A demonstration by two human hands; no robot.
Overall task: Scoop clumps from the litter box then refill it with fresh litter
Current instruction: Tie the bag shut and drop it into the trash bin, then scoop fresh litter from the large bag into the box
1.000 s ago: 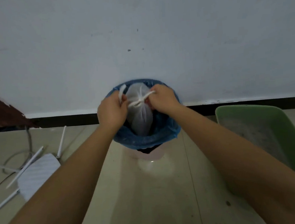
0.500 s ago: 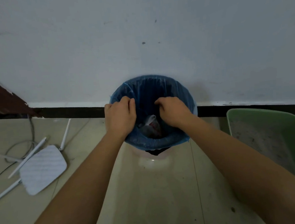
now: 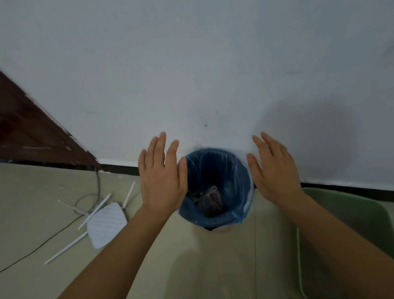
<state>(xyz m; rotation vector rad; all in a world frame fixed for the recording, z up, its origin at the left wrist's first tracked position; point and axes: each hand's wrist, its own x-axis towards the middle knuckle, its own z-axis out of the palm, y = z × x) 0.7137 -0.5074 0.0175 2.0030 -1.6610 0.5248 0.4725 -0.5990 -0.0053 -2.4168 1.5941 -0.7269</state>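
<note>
Here left hand (image 3: 161, 175) and right hand (image 3: 275, 169) hang spread, empty, near green litter box (image 3: 383, 224).

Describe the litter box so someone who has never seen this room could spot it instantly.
Start at the white wall and follow its black baseboard rightward past the blue-lined round bin. On the floor right of that bin sits the litter box: the only green, rectangular tub here.

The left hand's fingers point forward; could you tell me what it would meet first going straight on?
Probably the white wall: the left hand, open beside the bin, points at it with nothing visible between; depth is unclear.
</note>
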